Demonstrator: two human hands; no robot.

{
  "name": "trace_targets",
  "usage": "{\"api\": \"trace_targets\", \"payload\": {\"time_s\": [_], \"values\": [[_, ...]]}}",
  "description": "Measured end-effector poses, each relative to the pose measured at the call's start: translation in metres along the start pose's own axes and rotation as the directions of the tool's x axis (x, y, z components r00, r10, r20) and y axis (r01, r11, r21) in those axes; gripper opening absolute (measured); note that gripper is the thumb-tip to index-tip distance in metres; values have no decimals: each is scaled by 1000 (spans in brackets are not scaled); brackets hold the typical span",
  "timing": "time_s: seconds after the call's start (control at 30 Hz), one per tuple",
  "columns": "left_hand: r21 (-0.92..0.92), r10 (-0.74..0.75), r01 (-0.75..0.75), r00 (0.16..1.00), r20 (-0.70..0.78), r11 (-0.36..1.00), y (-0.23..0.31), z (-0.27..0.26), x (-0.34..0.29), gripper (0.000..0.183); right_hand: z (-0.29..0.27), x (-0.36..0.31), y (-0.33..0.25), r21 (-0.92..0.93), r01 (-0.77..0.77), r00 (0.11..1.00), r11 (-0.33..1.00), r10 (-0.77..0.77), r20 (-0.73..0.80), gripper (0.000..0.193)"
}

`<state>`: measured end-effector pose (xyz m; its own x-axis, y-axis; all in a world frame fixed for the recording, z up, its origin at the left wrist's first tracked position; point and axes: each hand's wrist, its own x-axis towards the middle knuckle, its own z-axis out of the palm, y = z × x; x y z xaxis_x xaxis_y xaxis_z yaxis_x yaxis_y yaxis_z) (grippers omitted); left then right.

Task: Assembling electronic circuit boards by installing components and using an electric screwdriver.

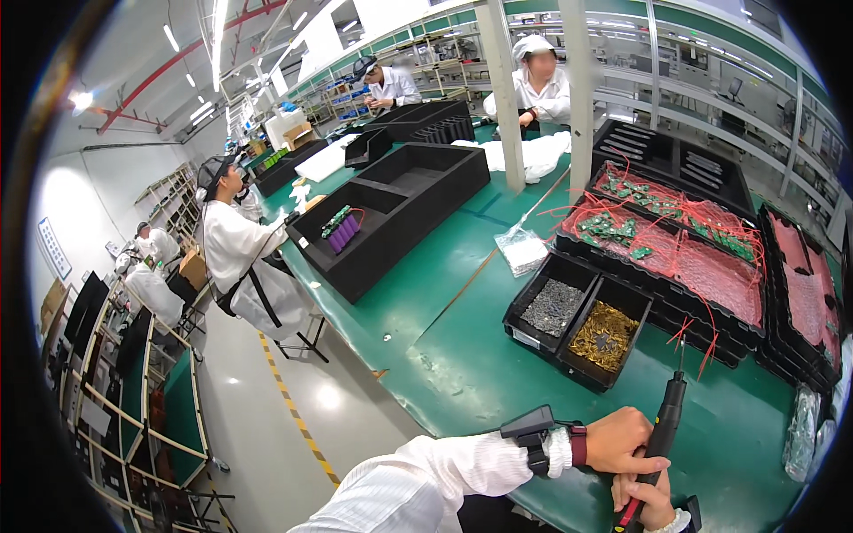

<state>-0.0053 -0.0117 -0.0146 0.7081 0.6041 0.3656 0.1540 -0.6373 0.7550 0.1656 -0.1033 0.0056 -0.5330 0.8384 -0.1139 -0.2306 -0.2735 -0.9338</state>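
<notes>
Workshop [284,391] spreads wide and pale-floored, with white-clad people [242,253] seated around. Through it runs a glossy green surface [453,355], carrying a divided black bin [582,375] of silvery and brass-coloured small parts [604,336]. Over its near edge, left hand [619,441] and right hand [656,505] clamp on a slim black screwdriver [665,416], red-marked low down, tilted, its thin metal shaft pointing away.
</notes>
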Motion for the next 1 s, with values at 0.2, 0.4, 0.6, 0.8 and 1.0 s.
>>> {"api": "trace_targets", "payload": {"time_s": [0.2, 0.4, 0.6, 0.8, 1.0], "values": [[-2, -15, 15, 1000, 12, 1000, 2, -1, -1, 57, 0, -1, 1, -1, -14, 1000, 1000, 14, 1, 15], [15, -11, 10, 1000, 17, 1000, 2, -3, 1, 55, -2, 1, -1, -33, -38, 999, 999, 39, 13, 18], [-14, 63, -64, 994, -90, 998, 1, 4, 3, 61, -7, 0, 0, 38, -36, 999, 999, 34, 40, 22], [-17, 50, -52, 993, -110, 998, 3, 2, -10, 60, 5, 1, 3, 25, -66, 998, 997, 66, 26, 25], [-17, 58, -58, 998, 22, 998, 2, -3, -3, 49, -23, 0, 19, -46, -51, 992, 998, 56, 113, 19]]}}
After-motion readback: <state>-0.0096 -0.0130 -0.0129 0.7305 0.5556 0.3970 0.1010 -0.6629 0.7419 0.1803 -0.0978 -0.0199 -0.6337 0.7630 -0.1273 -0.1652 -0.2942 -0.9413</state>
